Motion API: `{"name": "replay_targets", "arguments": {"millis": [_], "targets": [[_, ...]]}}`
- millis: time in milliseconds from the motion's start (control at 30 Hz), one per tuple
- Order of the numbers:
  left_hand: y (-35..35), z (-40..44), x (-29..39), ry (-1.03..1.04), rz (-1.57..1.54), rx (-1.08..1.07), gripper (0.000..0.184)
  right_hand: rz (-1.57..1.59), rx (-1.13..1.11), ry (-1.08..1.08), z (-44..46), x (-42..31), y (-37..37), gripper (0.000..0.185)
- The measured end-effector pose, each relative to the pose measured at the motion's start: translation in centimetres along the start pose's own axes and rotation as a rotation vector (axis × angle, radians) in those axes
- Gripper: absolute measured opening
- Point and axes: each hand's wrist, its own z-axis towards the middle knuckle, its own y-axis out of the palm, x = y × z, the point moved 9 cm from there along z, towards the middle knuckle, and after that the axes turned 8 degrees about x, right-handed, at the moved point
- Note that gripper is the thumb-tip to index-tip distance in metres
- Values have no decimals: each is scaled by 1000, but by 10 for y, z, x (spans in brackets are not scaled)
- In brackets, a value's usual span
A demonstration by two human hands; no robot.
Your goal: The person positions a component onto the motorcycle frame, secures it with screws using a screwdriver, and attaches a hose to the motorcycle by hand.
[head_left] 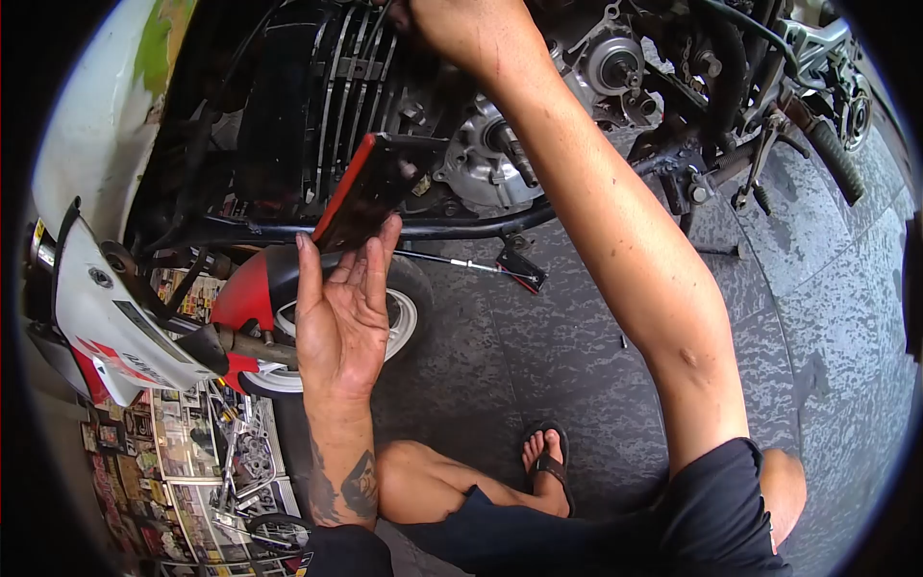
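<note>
The person's left hand (pixel 346 313) is palm up below a black plate with a red edge (pixel 363 183), which stands tilted in front of the bike's black tube (pixel 461 229). The lower end of this plate is at the fingertips, probably so that the hand can support it from below. The fingers look loosely spread and the thumb is apart from them; whether they truly grip the plate, I cannot tell. The right hand (pixel 433 14) reaches up beside the metal slats (pixel 348 91), and the top edge cuts it, so I cannot tell how its fingers stand or what they hold. The arm is raised high, perhaps because that place is above the plate.

As for counting, I see two hands, one such plate in the middle, one white-rimmed wheel (pixel 420 298) behind the left hand, and one sandal (pixel 550 466) on the floor (pixel 615 413).
</note>
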Motion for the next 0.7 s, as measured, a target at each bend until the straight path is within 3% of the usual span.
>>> {"name": "replay_targets", "arguments": {"millis": [133, 300, 400, 700], "targets": [[2, 0, 1, -1, -74, 83, 56, 112, -62, 89, -1, 10, 7, 49], [-3, 6, -1, 13, -89, 120, 66, 142, -76, 141, -6, 13, 5, 51], [-4, 8, 0, 37, -25, 121, 69, 285, -84, 238, -10, 17, 5, 43], [-2, 5, 1, 81, 27, 100, 64, 321, 22, 196, -9, 8, -5, 38]]}}
